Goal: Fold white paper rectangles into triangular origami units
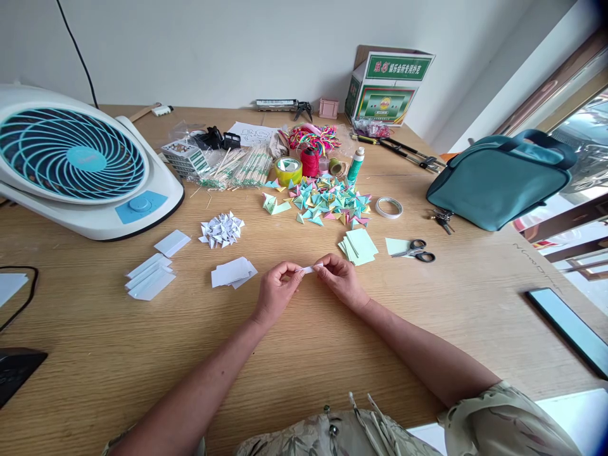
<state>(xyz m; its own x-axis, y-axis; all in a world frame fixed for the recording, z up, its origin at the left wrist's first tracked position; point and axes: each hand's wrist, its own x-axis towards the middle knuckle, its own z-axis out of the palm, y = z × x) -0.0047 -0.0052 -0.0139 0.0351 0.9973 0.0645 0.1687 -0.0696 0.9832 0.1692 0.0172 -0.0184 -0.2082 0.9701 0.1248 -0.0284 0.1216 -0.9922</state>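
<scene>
My left hand [278, 289] and my right hand [341, 277] meet over the middle of the wooden table [304, 354]. Both pinch the ends of a small folded white paper strip [308, 269] held between them. Just left of my hands lies a small stack of white paper slips [232, 273]. A pile of folded white paper triangles [221, 229] sits beyond it. A stack of green paper slips [358, 246] lies just beyond my right hand.
A heap of coloured folded triangles [330, 201], tape rolls [287, 170], scissors [418, 251] and craft supplies fill the far middle. A white fan [76, 166] stands at left, a teal bag [498, 177] at right, a phone [570, 329] near the right edge, more white slips [149, 275] at left.
</scene>
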